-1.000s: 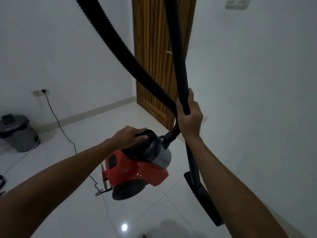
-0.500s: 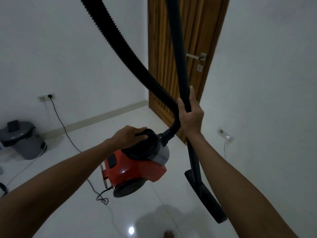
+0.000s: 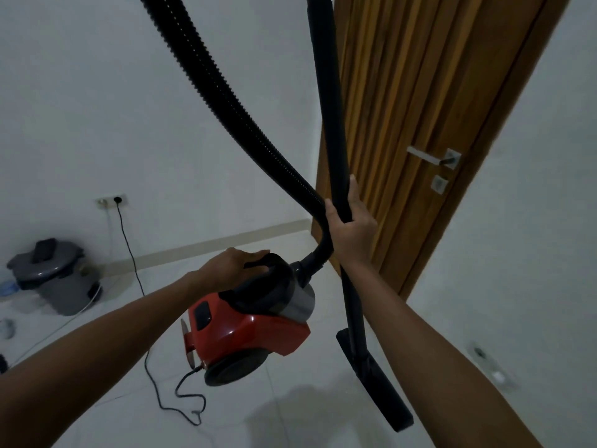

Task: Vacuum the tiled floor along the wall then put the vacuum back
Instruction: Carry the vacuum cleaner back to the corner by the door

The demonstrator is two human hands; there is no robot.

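Observation:
A red and grey canister vacuum (image 3: 255, 331) hangs above the white tiled floor (image 3: 290, 415), carried by its black top handle in my left hand (image 3: 231, 265). My right hand (image 3: 350, 227) grips the black wand (image 3: 329, 108), which runs from the top of the view down to the flat floor nozzle (image 3: 376, 386), also off the floor. A ribbed black hose (image 3: 223, 88) curves from the upper left into the vacuum's front. The power cord (image 3: 155, 376) trails from the vacuum's rear across the floor up to a wall socket (image 3: 117, 200).
A wooden door (image 3: 420, 108) with a metal lever handle (image 3: 433, 158) stands shut just behind the wand. A grey lidded bin (image 3: 53, 276) sits by the left wall. Another socket (image 3: 481, 354) with a white plug is low on the right wall.
The view has swung right and the door now fills more of it. Both hands keep the same hold on the handle and the wand, and the vacuum stays lifted.

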